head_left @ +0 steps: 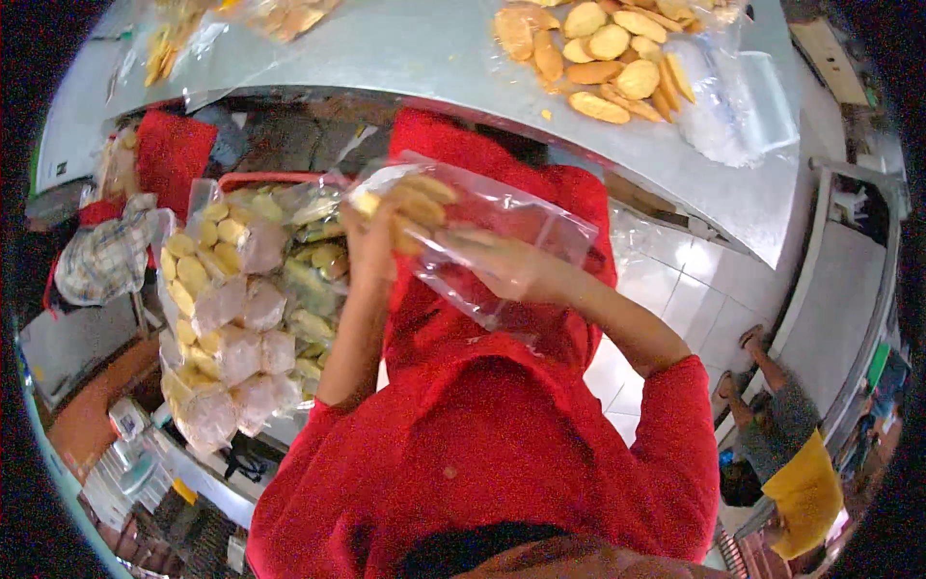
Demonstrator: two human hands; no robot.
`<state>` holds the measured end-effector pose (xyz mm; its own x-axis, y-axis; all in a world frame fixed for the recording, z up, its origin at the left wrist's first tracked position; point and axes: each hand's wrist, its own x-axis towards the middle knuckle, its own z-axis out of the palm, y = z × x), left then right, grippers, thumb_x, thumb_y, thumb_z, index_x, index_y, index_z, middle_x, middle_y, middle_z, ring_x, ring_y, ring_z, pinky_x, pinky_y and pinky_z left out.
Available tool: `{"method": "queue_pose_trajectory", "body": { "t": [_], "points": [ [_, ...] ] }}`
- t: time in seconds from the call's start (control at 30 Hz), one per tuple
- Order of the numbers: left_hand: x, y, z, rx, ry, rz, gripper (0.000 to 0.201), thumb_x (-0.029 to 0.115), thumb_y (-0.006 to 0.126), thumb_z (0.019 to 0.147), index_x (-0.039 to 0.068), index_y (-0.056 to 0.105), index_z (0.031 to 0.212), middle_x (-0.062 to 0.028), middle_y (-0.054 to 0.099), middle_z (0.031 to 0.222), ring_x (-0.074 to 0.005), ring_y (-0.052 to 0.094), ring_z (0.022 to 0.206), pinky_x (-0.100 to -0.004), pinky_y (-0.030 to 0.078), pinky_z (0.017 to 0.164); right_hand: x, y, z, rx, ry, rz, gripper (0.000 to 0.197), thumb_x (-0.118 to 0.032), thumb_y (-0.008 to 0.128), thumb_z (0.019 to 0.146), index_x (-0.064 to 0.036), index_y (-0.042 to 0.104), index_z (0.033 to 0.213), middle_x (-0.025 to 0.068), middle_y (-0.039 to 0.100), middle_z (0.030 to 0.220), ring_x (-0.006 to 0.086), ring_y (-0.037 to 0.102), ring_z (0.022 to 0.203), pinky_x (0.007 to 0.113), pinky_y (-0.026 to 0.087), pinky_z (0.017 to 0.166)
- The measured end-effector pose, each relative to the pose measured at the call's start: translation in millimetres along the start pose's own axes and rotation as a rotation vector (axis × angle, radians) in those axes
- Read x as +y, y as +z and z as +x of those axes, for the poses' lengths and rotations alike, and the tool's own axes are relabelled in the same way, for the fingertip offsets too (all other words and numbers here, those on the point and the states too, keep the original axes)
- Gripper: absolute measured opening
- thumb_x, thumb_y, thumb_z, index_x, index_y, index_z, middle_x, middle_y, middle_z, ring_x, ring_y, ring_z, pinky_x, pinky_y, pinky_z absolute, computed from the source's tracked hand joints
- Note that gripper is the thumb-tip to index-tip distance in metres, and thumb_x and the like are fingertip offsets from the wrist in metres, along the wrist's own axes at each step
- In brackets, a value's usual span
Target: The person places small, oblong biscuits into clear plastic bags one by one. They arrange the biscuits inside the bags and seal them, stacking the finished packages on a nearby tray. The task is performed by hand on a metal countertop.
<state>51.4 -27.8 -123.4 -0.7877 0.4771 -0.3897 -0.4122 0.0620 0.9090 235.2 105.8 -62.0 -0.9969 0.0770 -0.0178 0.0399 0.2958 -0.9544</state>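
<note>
A clear plastic bag (558,228) is stretched across in front of my red top, just below the metal table's edge. Oval, yellow-brown chips (422,201) are bunched at the bag's left end. There my left hand (369,239) is closed round the side of the bag, against the chips. My right hand (494,262) lies along the bag's middle, its fingers pointing left toward the chips. Motion and the shiny plastic smear those fingers, so their grip cannot be made out. Whether that hand is inside or outside the bag is unclear.
Loose chips (610,60) lie on plastic on the metal table (405,58), beside a clear plastic container (769,96). Another chip bag sits far left. Several filled packs (227,318) are stacked at my left. At the right, a person in a grey shirt (786,425) is on the tiled floor.
</note>
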Motion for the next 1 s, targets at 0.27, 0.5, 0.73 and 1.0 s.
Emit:
{"method": "queue_pose_trajectory", "body": {
  "t": [0.27, 0.5, 0.73, 1.0],
  "points": [
    [2.5, -39.4, 25.4, 0.136, -0.147, -0.122, 0.062, 0.008, 0.063, 0.081, 0.004, 0.028, 0.132, -0.0141, 0.054, 0.112, -0.0254, 0.061, 0.093, -0.0408, 0.057, 0.07, -8.6, -213.2, -21.1, -0.211, 0.344, -0.661, 0.028, -0.025, 0.049, 0.092, -0.0031, 0.062, 0.103, 0.0171, 0.067, 0.096, 0.0295, 0.065, 0.089, 0.041, 0.05, 0.081],
    [13.3, -13.4, 14.4, 0.092, -0.05, -0.052, 0.043, 0.011, 0.064, 0.079, 0.001, 0.046, 0.116, -0.0068, 0.057, 0.097, -0.0183, 0.058, 0.085, -0.0306, 0.051, 0.066, 114.4, -305.3, 20.2, 0.998, 0.614, -0.938, 0.041, -0.034, 0.064, 0.084, 0.0032, 0.061, 0.102, 0.0269, 0.063, 0.105, 0.0416, 0.062, 0.099, 0.049, 0.05, 0.084],
    [2.6, -29.7, 16.7, 0.162, -0.068, -0.168, 0.048, 0.014, 0.064, 0.082, 0.003, 0.038, 0.121, -0.0081, 0.058, 0.098, -0.0202, 0.06, 0.088, -0.0321, 0.053, 0.07, 82.8, -267.3, 10.9, 1.158, 0.266, -1.0, 0.038, -0.033, 0.055, 0.093, -0.0067, 0.06, 0.12, 0.0255, 0.063, 0.105, 0.0413, 0.061, 0.098, 0.043, 0.048, 0.086],
    [2.6, -3.3, 26.3, 0.057, -0.031, -0.281, 0.051, 0.014, 0.062, 0.083, 0.003, 0.035, 0.124, -0.0121, 0.06, 0.103, -0.0209, 0.063, 0.089, -0.033, 0.055, 0.07, -44.1, -108.9, -24.3, -0.154, 0.086, -0.739, 0.038, -0.022, 0.056, 0.085, -0.0083, 0.057, 0.121, 0.0137, 0.06, 0.097, 0.0322, 0.053, 0.094, 0.042, 0.045, 0.082]
  ]
}}
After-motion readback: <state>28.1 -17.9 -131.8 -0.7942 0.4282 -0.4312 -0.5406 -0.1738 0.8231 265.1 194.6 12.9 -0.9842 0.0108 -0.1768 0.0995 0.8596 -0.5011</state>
